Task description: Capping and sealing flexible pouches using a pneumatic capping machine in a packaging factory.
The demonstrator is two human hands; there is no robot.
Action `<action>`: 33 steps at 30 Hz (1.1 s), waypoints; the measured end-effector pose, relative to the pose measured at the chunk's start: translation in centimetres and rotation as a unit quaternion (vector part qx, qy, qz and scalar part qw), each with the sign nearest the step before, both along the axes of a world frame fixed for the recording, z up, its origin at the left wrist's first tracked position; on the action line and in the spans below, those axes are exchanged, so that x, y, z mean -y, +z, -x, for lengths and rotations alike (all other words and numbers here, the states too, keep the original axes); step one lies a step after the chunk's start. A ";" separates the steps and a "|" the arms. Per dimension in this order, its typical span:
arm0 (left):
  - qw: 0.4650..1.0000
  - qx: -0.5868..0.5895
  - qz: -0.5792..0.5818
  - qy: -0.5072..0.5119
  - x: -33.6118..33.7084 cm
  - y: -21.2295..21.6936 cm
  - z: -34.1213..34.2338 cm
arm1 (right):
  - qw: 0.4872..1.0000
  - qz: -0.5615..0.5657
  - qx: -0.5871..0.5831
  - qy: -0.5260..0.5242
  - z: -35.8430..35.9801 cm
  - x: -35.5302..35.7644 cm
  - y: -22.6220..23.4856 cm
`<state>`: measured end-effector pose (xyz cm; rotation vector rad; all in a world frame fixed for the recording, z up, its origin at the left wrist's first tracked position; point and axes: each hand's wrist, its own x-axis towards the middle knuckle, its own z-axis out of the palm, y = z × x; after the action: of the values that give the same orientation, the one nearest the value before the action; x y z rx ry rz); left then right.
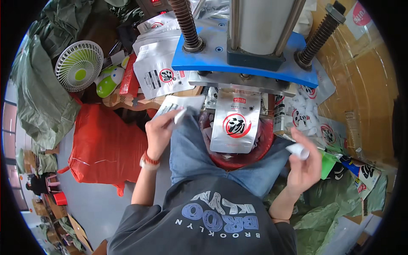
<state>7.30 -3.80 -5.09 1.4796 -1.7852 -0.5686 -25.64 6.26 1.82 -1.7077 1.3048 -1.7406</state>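
My left hand (160, 129), closed, pinches a pale pouch (180, 102) that is partly smeared by motion. A small white piece (180, 116) shows at its fingertips. On the right, my right hand (307, 166) has its fingers curled around a small white cone-shaped piece (299, 151). Between the hands, a silver-white pouch (235, 142) with a red ring and black character hangs from the press (244, 68). Its upper end reaches under the metal bar (242, 80). Below it, a red tub (229, 163) between my knees holds small white pieces.
Stacked pouches (157, 63) lie left of the press, near a white-green fan (79, 66). More pouches and small white pieces (304, 110) lie at the right. A full red bag (102, 148) stands on the left floor. A cardboard wall (365, 76) borders the right.
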 end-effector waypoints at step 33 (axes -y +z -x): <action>0.975 0.168 0.135 0.046 7.4 -0.9 3.8 | 0.905 -0.209 -0.351 -0.123 4.3 1.8 -7.3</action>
<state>3.51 -11.17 -5.95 1.5209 -1.9450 -0.0225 -29.98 4.48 -5.49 -2.0298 2.0876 -0.8270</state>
